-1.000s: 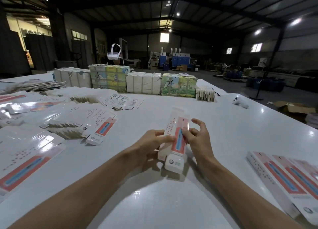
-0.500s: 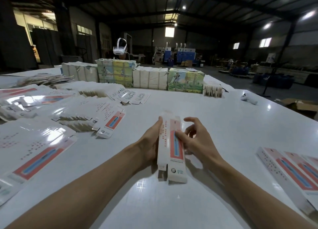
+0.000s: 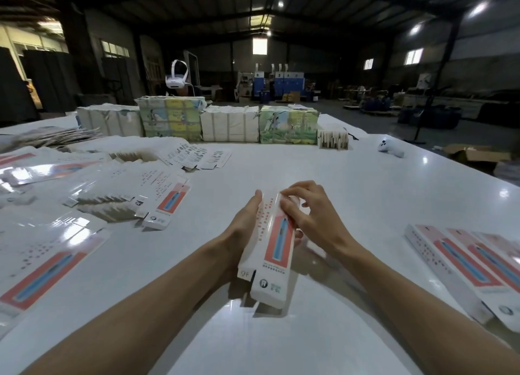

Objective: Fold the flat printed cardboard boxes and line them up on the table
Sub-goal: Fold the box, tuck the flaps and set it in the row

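Note:
A long white printed box (image 3: pixel 274 250) with a red panel and a blue stripe is held above the table in front of me, partly opened into a tube. My left hand (image 3: pixel 245 225) clasps its left side. Fingers of my right hand (image 3: pixel 309 214) press on its far top end. The near end flaps hang open. Folded boxes of the same print (image 3: pixel 461 265) lie side by side at the right edge. Flat unfolded boxes (image 3: pixel 118 189) are spread in fanned stacks over the left of the white table (image 3: pixel 351 194).
Wrapped bundles of printed packs (image 3: pixel 225 122) stand in a row along the table's far edge, with a small card stack (image 3: pixel 332 139) at their right. A white controller (image 3: pixel 390 149) lies at the far right. A white headset (image 3: pixel 177 76) rises behind the bundles.
The box has been tilted and lifted nearer to me. My right hand has slid up from the box's middle to its far end. The view has shifted slightly.

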`<state>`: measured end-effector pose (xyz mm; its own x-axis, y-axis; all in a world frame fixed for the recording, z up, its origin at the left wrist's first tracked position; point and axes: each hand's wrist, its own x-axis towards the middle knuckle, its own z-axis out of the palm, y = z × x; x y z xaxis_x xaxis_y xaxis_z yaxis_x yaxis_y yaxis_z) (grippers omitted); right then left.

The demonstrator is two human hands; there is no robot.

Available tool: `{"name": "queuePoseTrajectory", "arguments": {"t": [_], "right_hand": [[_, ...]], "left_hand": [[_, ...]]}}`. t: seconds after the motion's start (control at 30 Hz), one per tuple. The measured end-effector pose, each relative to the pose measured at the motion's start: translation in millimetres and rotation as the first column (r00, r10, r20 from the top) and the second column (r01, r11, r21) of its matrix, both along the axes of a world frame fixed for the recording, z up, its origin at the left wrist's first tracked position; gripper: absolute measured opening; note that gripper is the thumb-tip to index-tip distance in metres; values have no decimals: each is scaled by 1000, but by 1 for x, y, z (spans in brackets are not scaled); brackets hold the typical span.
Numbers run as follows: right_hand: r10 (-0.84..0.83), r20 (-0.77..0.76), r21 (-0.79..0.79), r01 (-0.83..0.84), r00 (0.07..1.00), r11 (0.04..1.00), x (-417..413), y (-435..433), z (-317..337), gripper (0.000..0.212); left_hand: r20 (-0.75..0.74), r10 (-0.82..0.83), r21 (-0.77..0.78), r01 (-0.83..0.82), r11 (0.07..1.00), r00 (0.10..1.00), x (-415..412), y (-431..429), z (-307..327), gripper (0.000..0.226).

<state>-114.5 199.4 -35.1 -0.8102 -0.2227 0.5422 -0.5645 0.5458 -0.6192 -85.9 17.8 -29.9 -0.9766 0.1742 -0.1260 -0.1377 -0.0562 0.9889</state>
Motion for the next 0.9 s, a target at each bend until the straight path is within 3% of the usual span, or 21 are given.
{"name": "queuePoseTrajectory", "arguments": {"t": [0.2, 0.37, 0.57, 0.7, 0.9], "right_hand": [[127, 228, -339, -44, 965, 940, -3, 0, 10, 22], [478, 290, -650, -196, 829, 735, -4, 8, 14, 38], [423, 323, -715, -75, 847, 695, 3, -2, 6, 36], [464, 390, -713, -58, 796, 699, 6, -6, -5, 59], [403, 304, -658, -115, 863, 744, 3, -4, -1, 53]], "left_hand": [[42, -118, 91, 114, 989, 992, 2, 2, 1, 72], [42, -184, 108, 179, 978, 982, 2, 15, 9, 71], [171, -177, 335, 112, 936, 969, 0, 17, -1, 62], [74, -54, 233, 35, 972, 996, -8, 6, -7, 47], [-21, -24, 293, 29, 956, 999, -2, 10, -11, 46]]}}
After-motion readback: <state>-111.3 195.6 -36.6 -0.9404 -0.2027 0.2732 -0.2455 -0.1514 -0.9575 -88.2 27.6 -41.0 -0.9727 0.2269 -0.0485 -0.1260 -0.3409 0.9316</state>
